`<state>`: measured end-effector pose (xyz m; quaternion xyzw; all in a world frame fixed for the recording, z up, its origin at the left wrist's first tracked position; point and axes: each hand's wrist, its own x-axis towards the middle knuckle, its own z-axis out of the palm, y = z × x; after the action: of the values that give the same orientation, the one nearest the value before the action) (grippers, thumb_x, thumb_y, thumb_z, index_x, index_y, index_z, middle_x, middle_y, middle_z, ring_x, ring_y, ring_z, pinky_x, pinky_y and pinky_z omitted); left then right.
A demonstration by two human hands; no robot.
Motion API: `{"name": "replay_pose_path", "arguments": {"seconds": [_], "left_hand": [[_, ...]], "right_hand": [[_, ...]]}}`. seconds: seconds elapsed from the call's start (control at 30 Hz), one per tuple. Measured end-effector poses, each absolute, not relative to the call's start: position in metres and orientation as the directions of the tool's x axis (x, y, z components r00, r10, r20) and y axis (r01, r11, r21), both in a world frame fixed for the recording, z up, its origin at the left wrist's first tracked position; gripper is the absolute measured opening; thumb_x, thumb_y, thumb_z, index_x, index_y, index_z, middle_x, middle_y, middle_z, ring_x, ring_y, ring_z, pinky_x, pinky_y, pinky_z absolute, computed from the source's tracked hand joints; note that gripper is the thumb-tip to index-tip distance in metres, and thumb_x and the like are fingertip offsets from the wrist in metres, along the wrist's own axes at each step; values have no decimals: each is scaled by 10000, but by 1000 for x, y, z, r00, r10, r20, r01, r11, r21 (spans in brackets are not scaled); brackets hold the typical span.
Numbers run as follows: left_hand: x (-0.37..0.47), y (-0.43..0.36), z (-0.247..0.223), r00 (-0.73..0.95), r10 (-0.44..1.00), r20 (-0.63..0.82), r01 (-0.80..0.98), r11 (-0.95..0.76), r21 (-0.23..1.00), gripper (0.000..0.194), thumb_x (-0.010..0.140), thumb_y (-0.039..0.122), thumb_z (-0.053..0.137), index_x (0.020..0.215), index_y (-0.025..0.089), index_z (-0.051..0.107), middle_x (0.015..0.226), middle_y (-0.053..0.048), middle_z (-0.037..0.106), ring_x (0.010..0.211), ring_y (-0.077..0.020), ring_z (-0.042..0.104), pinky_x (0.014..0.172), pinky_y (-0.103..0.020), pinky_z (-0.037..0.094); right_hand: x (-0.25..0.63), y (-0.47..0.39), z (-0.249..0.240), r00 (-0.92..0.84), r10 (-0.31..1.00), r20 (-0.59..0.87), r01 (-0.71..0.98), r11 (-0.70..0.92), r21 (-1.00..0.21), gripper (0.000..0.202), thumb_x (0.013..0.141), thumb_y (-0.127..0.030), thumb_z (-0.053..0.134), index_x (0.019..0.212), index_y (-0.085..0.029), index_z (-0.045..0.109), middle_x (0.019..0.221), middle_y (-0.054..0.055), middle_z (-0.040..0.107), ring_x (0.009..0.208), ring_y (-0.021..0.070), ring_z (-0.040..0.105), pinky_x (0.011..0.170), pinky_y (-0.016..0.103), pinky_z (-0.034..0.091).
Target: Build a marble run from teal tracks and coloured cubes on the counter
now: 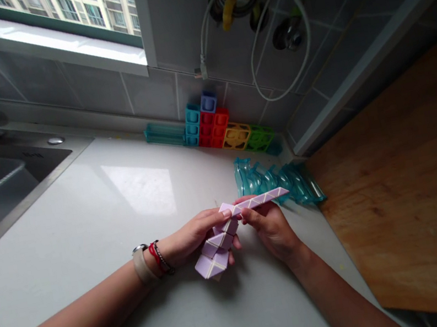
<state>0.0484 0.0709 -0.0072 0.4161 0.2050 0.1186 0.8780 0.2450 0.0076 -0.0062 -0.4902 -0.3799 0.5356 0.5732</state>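
Note:
A pale purple and white snake puzzle [215, 245] is held above the white counter, between both hands. Its lower part is folded into a chunky zigzag, while a straight, narrow length points right. My left hand [199, 233] is closed round the folded part, thumb on top near the bend and fingertips showing beyond its right side. The straight length is pinched near the bend by my right hand [269, 227], with the thumb in front and the other fingers partly hidden behind.
Colourful blocks [212, 125] stand against the tiled wall, beside a clear teal piece [165, 133]. Wavy teal plastic pieces [275, 179] lie just beyond my right hand. A sink [45, 159] is at left, a wooden board [408, 193] at right. Cables [254, 62] hang above.

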Motion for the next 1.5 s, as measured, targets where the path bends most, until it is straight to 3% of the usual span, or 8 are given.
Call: {"name": "replay_pose_path", "arguments": {"seconds": [0.1, 0.43, 0.57, 0.77, 0.87, 1.03, 1.23, 1.5], "left_hand": [[48, 71, -6, 881, 386, -274, -38, 635, 772, 360, 980, 504, 604, 1113, 173, 561, 859, -137, 772, 622, -243, 766, 522, -272, 577], [45, 75, 3, 887, 405, -220, -66, 584, 809, 320, 939, 404, 715, 1094, 153, 591, 910, -145, 769, 695, -225, 774, 605, -292, 624], [46, 76, -4, 890, 404, -211, -83, 600, 796, 362, 947, 451, 698, 1130, 160, 586, 891, -146, 765, 670, -236, 769, 598, -319, 622], [50, 76, -13, 891, 378, -249, -86, 681, 727, 382, 961, 495, 656, 1107, 148, 592, 864, -151, 763, 642, -247, 771, 512, -276, 589], [50, 77, -14, 891, 370, -261, -79, 695, 715, 432, 964, 543, 635, 1124, 142, 601, 885, -164, 770, 645, -260, 778, 481, -271, 580], [51, 76, -12, 863, 475, -173, -184, 614, 768, 417, 922, 476, 736, 1134, 138, 615, 899, -142, 771, 684, -239, 784, 594, -297, 624], [49, 76, -8, 835, 525, -164, -117, 462, 879, 485, 854, 477, 812, 1141, 144, 608, 831, -121, 771, 649, -227, 770, 576, -289, 617], [43, 78, -13, 952, 252, -174, -1, 571, 821, 459, 857, 518, 791, 1068, 158, 599, 727, -87, 755, 514, -217, 730, 495, -279, 588]], "right_hand": [[246, 6, -7, 145, 983, -111, -233, -75, -970, 328, 736, -347, 934, 996, -208, 791, 763, -14, 706, 725, 144, 602, 721, 274, 499], [255, 1, -7, 82, 996, 35, -114, 44, -992, 308, 810, -318, 879, 1079, -261, 742, 879, -3, 715, 739, 166, 655, 711, 315, 535], [255, -2, 5, 29, 967, 253, 227, 240, -944, 249, 863, -269, 828, 1095, -283, 738, 1016, 35, 694, 924, 223, 676, 827, 374, 543], [248, -4, 12, -88, 820, 565, 543, 515, -663, 362, 876, -132, 784, 1179, -318, 720, 1075, 60, 703, 994, 252, 680, 906, 421, 538], [246, -2, 6, -36, 844, 535, 551, 463, -694, 332, 879, -170, 796, 1173, -306, 723, 1099, 65, 702, 1044, 260, 674, 947, 421, 529], [247, 1, -1, 58, 933, 355, 415, 301, -859, 213, 915, -294, 784, 1125, -287, 746, 1104, 52, 721, 1062, 249, 674, 975, 395, 520], [246, 0, 2, -35, 945, 325, 375, 314, -872, 310, 932, -350, 757, 1237, -294, 745, 1278, 79, 667, 1251, 291, 597, 1101, 445, 460], [253, 0, 7, -128, 942, 311, 329, 336, -882, 216, 945, -365, 716, 1134, -275, 768, 1122, 80, 698, 1093, 289, 647, 1003, 449, 494]]}}
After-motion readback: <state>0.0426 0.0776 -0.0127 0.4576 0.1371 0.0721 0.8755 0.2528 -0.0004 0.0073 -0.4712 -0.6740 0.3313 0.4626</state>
